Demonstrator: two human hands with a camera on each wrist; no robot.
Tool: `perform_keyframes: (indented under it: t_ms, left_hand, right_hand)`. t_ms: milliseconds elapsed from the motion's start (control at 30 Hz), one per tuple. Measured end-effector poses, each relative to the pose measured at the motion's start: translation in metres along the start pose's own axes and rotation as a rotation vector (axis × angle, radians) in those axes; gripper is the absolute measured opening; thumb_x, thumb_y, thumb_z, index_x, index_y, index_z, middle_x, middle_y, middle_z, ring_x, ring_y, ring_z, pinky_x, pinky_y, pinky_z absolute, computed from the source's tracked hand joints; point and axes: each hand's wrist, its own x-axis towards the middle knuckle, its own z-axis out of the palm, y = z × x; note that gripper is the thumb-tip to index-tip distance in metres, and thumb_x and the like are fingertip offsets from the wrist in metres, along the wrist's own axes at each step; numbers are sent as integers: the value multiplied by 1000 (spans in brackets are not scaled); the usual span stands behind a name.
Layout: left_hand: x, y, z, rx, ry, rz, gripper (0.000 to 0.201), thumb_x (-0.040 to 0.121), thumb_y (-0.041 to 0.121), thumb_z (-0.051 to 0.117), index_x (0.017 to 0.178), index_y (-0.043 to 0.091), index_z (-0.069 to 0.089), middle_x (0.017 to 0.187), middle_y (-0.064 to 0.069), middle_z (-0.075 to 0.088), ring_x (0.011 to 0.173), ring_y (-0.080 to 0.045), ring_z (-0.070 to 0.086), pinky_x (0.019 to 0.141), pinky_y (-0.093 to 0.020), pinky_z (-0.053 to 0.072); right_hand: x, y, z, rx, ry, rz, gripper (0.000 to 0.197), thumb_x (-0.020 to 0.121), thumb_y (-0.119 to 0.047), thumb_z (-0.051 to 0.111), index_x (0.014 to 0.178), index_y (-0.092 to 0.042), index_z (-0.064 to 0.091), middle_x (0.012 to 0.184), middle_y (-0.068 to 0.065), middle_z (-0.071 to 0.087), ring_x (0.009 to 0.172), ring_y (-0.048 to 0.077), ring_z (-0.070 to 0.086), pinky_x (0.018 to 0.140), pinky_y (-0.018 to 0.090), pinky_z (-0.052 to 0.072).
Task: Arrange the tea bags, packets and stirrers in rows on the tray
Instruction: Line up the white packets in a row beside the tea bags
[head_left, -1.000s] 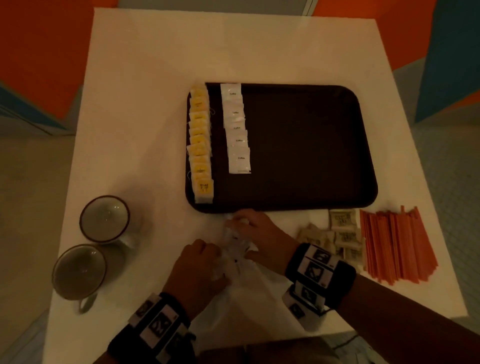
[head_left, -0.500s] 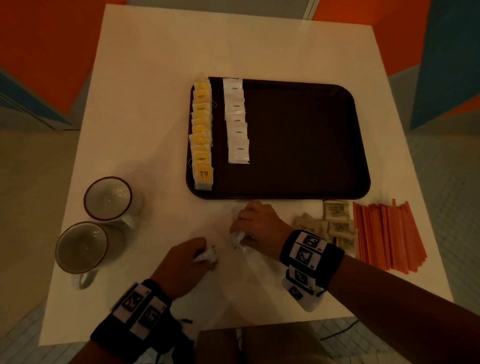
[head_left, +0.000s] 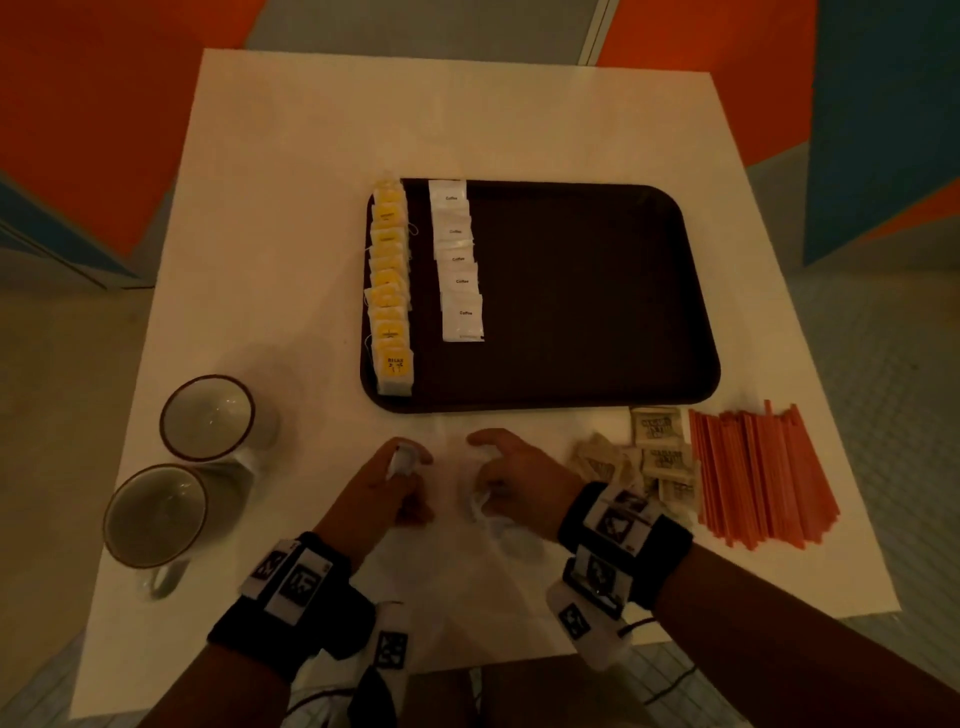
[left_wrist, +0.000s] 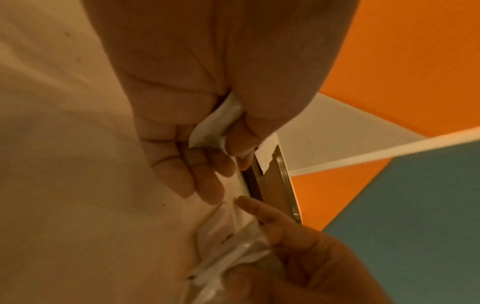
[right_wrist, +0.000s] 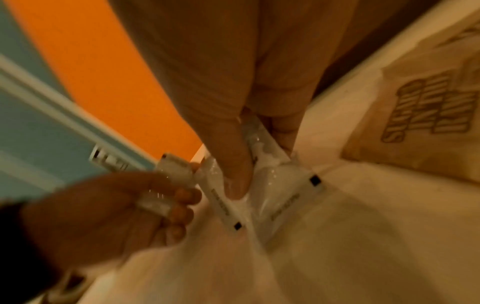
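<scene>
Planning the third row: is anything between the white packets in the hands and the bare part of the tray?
Nothing visible. The left hand and right hand hold white packets just in front of the tray, whose floor right of the coffee packets is bare.

The white packets (head_left: 457, 260) in the tray's second row each read "Coffee". The nearest yellow tea bag (head_left: 396, 365) reads "RELAX". Print on the tan packets (head_left: 655, 426) and the packets held in the hands is too blurred to read.
</scene>
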Motion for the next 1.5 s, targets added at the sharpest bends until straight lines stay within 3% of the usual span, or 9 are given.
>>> perform_keyframes:
  t_ms: [133, 300, 433, 533, 667, 900, 1067, 1267, 1500]
  left_hand:
    - [1, -2, 4, -110, -14, -89, 15, 97, 17, 37, 90, 12, 49, 74, -10, 49, 63, -22, 52, 70, -41, 48]
    - [3, 9, 3, -387, -70, -44, 33, 91, 40, 37, 104, 18, 57, 72, -6, 52, 64, -18, 50, 66, -34, 43]
    - [11, 21, 0, -683, -131, -74, 53, 79, 58, 34, 114, 26, 59, 81, -6, 65, 68, -17, 63, 61, -28, 54]
    - [17, 30, -2, -779, -116, -35, 42, 91, 49, 31, 117, 33, 58, 104, -9, 64, 92, -22, 64, 76, -34, 57]
    - [21, 41, 3, -897, -149, -31, 37, 96, 39, 31, 122, 29, 56, 114, -12, 66, 103, -25, 65, 77, -38, 58]
    - [26, 45, 12, -418, 81, 165, 20, 92, 10, 47, 97, 21, 63, 98, 4, 73, 104, -21, 63, 85, -37, 52]
    - [27, 49, 3, -311, 357, 311, 20, 80, 6, 64, 93, 21, 59, 95, 0, 64, 86, -17, 62, 64, -26, 53]
    - [33, 61, 9, -731, 204, 253, 9, 87, 7, 51, 83, 15, 53, 84, -3, 57, 72, -12, 60, 60, -21, 55]
    - [23, 66, 25, -668, 57, 310, 5, 76, 17, 56, 76, 13, 54, 80, -1, 65, 73, -13, 63, 66, -25, 56]
  right_hand:
    - [7, -8, 14, -59, 14, 27, 13, 88, -6, 49, 100, -7, 53, 118, 19, 46, 89, 21, 47, 80, 35, 43]
    - [12, -7, 3, -246, -60, 14, 26, 86, -6, 52, 109, -3, 62, 118, 19, 52, 107, 34, 53, 90, 34, 42]
    - [-1, 0, -26, 149, 161, 114, 15, 82, -14, 64, 95, -6, 67, 99, 10, 65, 92, 20, 61, 78, 20, 49]
    - [-14, 3, -44, 758, 297, 173, 11, 73, -15, 73, 82, -10, 68, 85, 5, 69, 75, 14, 65, 72, 22, 55]
    - [-15, 0, -53, 1256, 191, 134, 52, 61, -15, 71, 106, 8, 58, 92, 15, 68, 78, 22, 67, 75, 34, 58]
    - [-15, -5, -58, 1436, 159, 105, 44, 63, -11, 66, 104, 3, 59, 86, 10, 71, 75, 18, 70, 64, 26, 57]
    - [-18, -1, -56, 1515, 158, 97, 31, 67, -11, 62, 98, -6, 62, 80, 5, 73, 73, 15, 70, 62, 26, 57]
    - [-14, -19, -33, 1560, 178, 84, 16, 79, -2, 57, 94, -3, 62, 78, 5, 73, 71, 15, 70, 62, 26, 57]
    - [-1, -32, -32, 1638, 367, -20, 17, 75, -6, 60, 91, -1, 61, 76, 6, 72, 69, 16, 69, 63, 27, 58]
